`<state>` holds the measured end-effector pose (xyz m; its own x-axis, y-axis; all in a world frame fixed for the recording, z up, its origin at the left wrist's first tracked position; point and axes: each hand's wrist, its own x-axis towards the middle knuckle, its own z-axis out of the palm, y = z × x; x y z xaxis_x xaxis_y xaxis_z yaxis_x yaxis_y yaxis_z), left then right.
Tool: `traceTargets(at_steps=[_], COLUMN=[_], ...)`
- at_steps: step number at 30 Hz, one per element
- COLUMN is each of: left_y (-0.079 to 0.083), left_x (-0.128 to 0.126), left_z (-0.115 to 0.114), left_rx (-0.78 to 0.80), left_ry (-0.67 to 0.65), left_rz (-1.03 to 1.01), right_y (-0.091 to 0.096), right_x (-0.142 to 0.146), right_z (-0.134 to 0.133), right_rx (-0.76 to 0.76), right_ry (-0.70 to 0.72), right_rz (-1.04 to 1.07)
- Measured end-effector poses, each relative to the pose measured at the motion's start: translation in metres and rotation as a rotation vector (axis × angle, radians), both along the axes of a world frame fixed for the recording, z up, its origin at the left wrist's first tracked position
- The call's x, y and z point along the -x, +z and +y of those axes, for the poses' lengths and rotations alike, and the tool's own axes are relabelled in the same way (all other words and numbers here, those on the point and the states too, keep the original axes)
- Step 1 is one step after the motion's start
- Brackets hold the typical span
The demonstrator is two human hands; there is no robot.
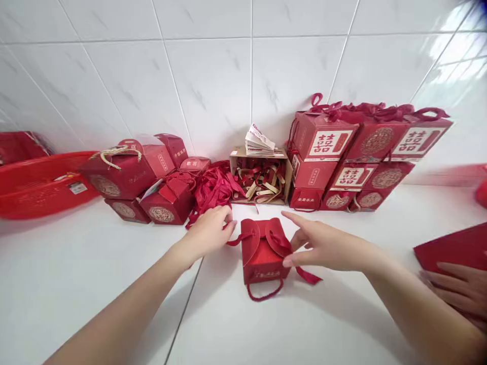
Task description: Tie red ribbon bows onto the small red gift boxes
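Note:
A small red gift box stands on the white surface in front of me. Its two rounded top flaps are folded inward, and a cord handle hangs down its near side. Through the flaps runs a red ribbon, whose right tail lies on the surface. At the box's left, my left hand has its fingers closed on the ribbon's other tail. My right hand is at the box's right side, index finger stretched out and thumb near the front corner; its fingers are apart.
Behind lie a heap of red ribbons and a cardboard box of cord pieces. Stacked gift boxes stand right and left, beside a red basin. At far right, another person's hand touches a red box.

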<state>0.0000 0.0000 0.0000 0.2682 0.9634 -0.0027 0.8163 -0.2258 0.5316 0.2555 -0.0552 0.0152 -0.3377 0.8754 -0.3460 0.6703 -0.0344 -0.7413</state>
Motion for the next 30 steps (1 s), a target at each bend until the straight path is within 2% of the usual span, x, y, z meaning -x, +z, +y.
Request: traceTargets(at_steps=[3, 6, 10, 14, 17, 20, 23, 26, 30], left_y=[0.010, 0.012, 0.001, -0.006, -0.002, 0.004, 0.008, 0.012, 0.014], left_x=[-0.006, -0.008, -0.009, -0.012, -0.013, -0.013, -0.013, -0.013, -0.012], left_z=[-0.009, -0.013, -0.010, -0.007, -0.009, -0.014, -0.018, -0.019, -0.020], left_rx=[0.330, 0.435, 0.322, 0.194, 0.244, 0.287, 0.333, 0.277, 0.194], left_ry=[-0.095, -0.157, -0.164, -0.150, -0.187, -0.172, -0.119, -0.105, -0.209], left_rz=[-0.311, -0.418, -0.351, -0.490, -0.556, -0.507, -0.436, -0.410, -0.372], right_y=[-0.004, -0.007, -0.010, -0.011, -0.012, -0.014, -0.015, -0.015, -0.015], right_x=[-0.001, -0.002, -0.002, -0.004, -0.004, -0.002, 0.001, 0.001, 0.000], right_z=[0.004, 0.010, 0.017, 0.020, 0.021, 0.022, 0.022, 0.022, 0.021], right_rx=[-0.057, -0.047, 0.008, -0.040, -0.163, -0.282, -0.336, -0.366, -0.398], right_ry=[-0.003, 0.027, 0.018, -0.038, -0.106, -0.166, -0.210, -0.206, -0.169], right_rz=[0.051, 0.153, 0.329, 0.344, 0.276, 0.204, 0.119, 0.060, 0.068])
